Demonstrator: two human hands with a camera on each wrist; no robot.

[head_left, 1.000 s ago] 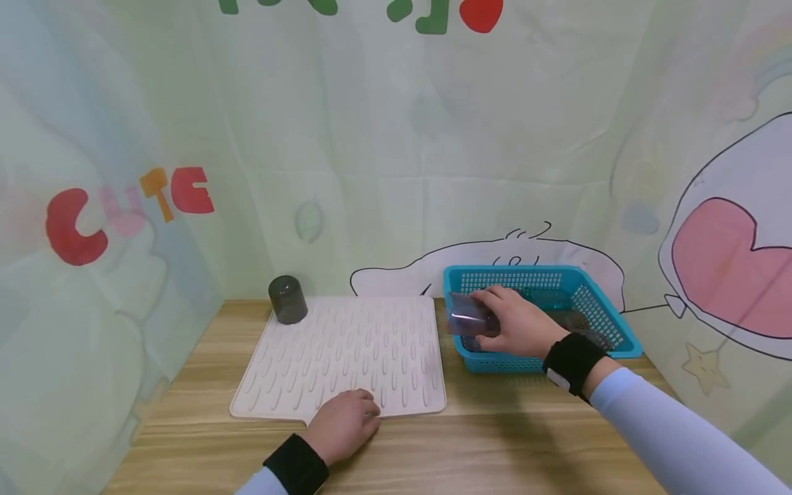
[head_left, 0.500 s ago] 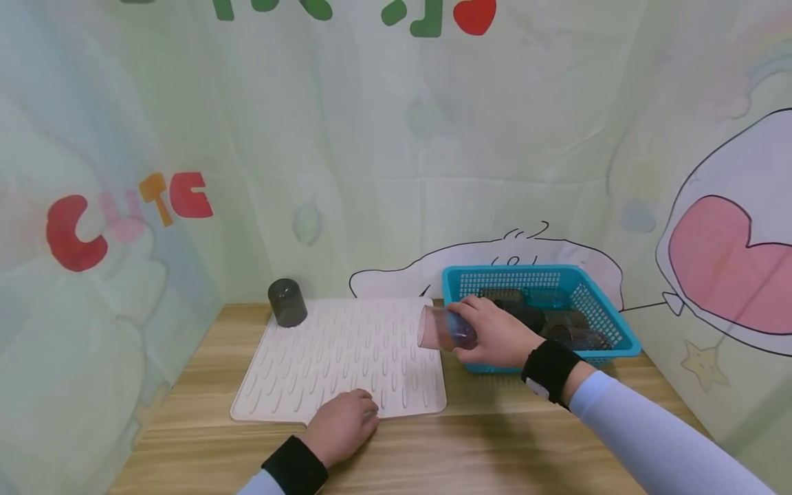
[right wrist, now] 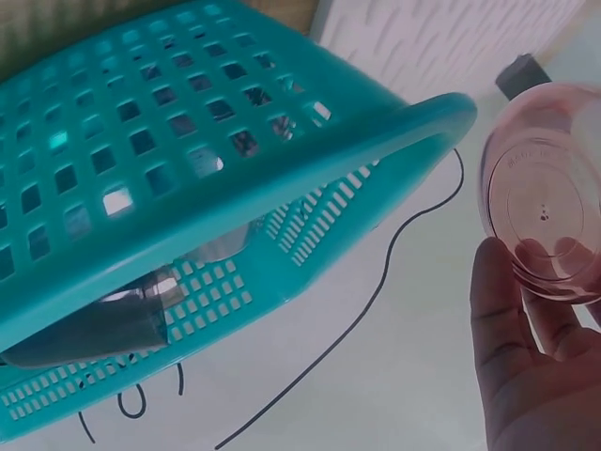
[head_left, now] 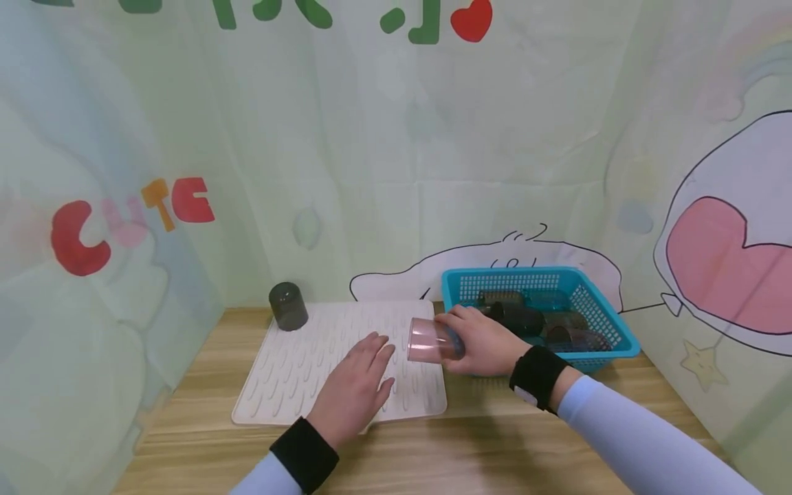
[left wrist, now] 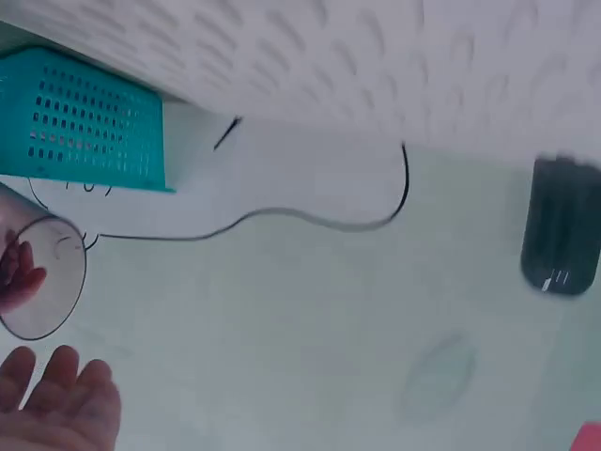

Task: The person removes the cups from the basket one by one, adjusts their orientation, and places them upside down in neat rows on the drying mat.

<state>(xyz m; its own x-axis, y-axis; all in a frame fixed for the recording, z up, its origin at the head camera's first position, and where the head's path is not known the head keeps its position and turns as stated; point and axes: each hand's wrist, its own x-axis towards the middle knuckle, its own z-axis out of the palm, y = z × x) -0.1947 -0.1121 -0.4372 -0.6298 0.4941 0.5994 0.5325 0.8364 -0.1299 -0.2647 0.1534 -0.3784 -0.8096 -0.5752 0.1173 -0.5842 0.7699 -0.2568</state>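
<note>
A clear pinkish cup [head_left: 425,340] lies sideways in my right hand [head_left: 485,342], which grips it near its base. Its mouth faces left, over the right part of the white ridged drying mat [head_left: 272,388]. From the right wrist view, the fingers curl round the cup's round bottom [right wrist: 543,209]. My left hand [head_left: 354,395] is above the mat's front part, fingers extended toward the cup and holding nothing. In the left wrist view, those fingertips [left wrist: 64,371] are close to the cup's mouth. A dark grey cup [head_left: 288,306] stands upside down at the mat's back left corner.
At the right stands a blue perforated plastic basket [head_left: 609,330] with several dark and tinted cups [head_left: 520,319] lying in it. The wooden table [head_left: 433,457] runs along the front. A printed curtain [head_left: 371,137] closes off the back and sides.
My right hand has brought the cup left from the basket to over the mat. My left hand has lifted from the mat's front edge and moved forward, its fingers straightening.
</note>
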